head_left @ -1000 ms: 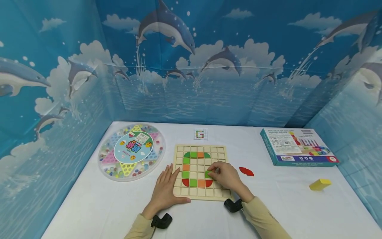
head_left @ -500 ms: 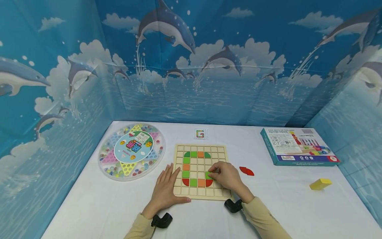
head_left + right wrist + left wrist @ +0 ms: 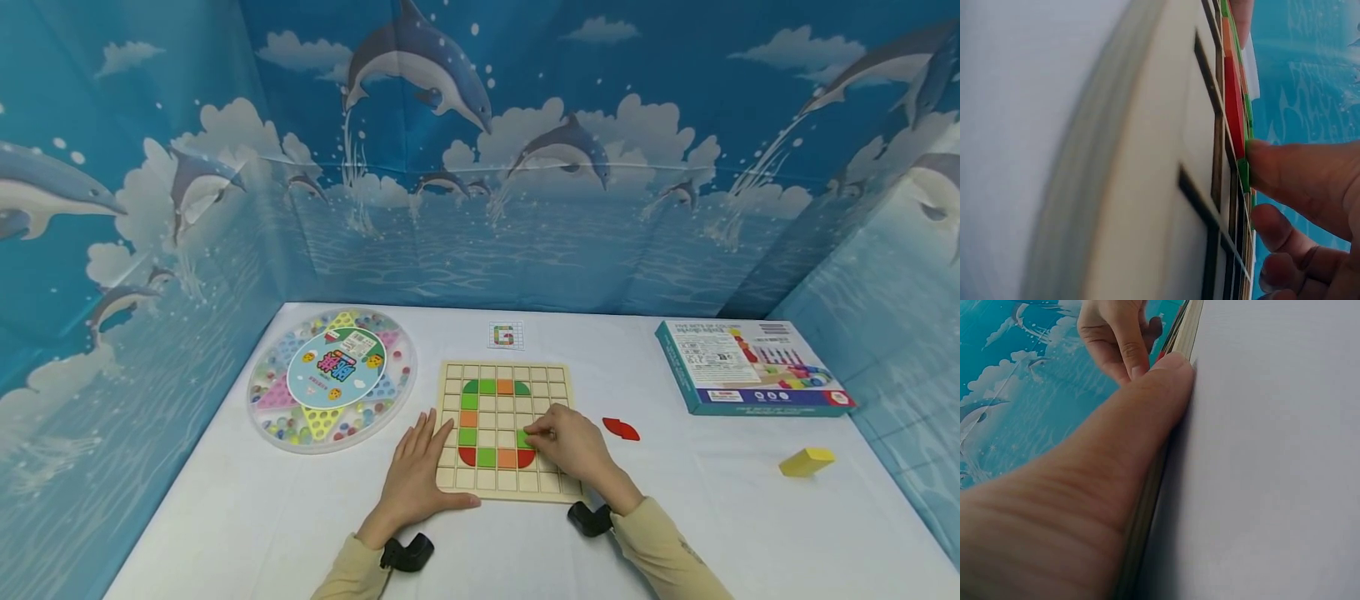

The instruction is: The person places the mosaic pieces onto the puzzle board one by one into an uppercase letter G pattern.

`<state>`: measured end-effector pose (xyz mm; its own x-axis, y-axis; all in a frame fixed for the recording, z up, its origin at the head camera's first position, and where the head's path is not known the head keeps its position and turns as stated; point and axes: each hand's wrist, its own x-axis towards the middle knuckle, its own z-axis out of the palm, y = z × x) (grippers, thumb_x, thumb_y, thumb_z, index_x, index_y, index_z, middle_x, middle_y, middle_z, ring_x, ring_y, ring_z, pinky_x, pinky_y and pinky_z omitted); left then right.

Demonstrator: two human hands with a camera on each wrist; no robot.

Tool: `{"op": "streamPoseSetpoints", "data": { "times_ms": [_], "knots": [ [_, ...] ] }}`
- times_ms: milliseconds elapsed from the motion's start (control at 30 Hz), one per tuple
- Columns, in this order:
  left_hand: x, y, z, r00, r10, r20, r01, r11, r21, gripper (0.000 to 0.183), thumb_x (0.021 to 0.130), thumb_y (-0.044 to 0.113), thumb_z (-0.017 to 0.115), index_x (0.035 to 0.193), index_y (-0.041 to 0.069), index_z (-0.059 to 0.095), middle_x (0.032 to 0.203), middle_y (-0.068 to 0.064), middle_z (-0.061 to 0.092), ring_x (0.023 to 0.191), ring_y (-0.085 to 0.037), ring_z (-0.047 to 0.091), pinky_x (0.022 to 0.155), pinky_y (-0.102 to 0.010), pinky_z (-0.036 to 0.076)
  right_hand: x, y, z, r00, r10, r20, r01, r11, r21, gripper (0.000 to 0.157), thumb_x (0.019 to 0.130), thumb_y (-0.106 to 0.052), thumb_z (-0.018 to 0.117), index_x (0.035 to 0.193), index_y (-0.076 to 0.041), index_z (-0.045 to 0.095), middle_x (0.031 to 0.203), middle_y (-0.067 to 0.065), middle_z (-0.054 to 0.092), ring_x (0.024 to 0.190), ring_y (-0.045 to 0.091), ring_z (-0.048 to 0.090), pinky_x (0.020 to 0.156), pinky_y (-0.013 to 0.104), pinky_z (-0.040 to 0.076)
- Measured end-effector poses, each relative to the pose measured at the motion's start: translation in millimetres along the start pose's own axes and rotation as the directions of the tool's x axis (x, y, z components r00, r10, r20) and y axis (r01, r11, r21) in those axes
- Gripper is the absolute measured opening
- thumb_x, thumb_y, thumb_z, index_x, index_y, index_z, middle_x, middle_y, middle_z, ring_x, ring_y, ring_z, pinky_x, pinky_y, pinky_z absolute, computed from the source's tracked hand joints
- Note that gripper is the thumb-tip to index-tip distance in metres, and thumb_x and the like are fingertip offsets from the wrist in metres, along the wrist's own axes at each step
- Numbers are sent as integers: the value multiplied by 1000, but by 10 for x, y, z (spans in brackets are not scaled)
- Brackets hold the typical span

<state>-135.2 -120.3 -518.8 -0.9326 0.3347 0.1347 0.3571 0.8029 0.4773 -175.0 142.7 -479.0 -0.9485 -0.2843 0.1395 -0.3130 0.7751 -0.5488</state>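
Observation:
A wooden grid board (image 3: pixel 551 483) lies on the white table, its green, orange and red tiles set in a G-like outline. My left hand (image 3: pixel 415 479) rests at the board's left side with fingers spread, its thumb (image 3: pixel 1141 394) along the near edge. At the outline's right end, my right hand (image 3: pixel 573 442) holds a green square tile (image 3: pixel 523 439) with bent fingers. The right wrist view has one fingertip against that green tile (image 3: pixel 1244 174), just beyond a red quarter-round tile (image 3: pixel 1233 103); the other fingers curl beside it.
Two red pieces (image 3: pixel 621 429) lie right of the board. A small pattern card (image 3: pixel 506 335) is behind it. A round marble game (image 3: pixel 330 379) stands at left; a boxed toy set (image 3: pixel 753 367) and a yellow block (image 3: pixel 806 462) are at right.

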Motion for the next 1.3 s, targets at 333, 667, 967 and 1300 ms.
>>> {"op": "streamPoseSetpoints", "data": {
  "times_ms": [333, 667, 967, 1300],
  "knots": [
    [15, -5, 28, 1000, 4, 2, -4, 1000, 0, 118, 61, 71, 72, 150, 9, 27, 155, -17, 14, 143, -29, 4, 112, -46, 8, -134, 220, -233, 1000, -16, 1, 16, 996, 85, 20, 83, -22, 76, 99, -11, 75, 72, -9, 52, 60, 9, 45, 51, 25, 37],
    [-7, -19, 16, 1000, 6, -4, -6, 1000, 2, 119, 61, 72, 72, 150, 9, 26, 155, -18, 14, 143, -30, 6, 112, -47, 9, -349, 650, -617, 972, 143, -188, -152, 988, -35, 20, 82, -16, 74, 99, -4, 74, 85, 6, 62, 64, 17, 47, 52, 30, 38],
    [-3, -3, 7, 1000, 8, 0, -8, 1000, -8, 118, 61, 71, 73, 150, 9, 26, 155, -18, 14, 143, -30, 5, 112, -47, 8, -486, 904, -737, 954, 293, -57, -298, 948, -110, 44, 80, -24, 77, 114, 2, 66, 92, 14, 57, 76, 25, 49, 59, 33, 43],
    [-1, -4, 7, 1000, 4, -5, -4, 1000, -7, 117, 61, 70, 74, 150, 9, 27, 155, -18, 14, 143, -30, 5, 112, -47, 9, -516, 881, -738, 944, 326, -42, -329, 940, -95, 31, 79, -17, 77, 105, 0, 72, 86, 10, 56, 72, 24, 48, 55, 31, 40]
  ]
}}
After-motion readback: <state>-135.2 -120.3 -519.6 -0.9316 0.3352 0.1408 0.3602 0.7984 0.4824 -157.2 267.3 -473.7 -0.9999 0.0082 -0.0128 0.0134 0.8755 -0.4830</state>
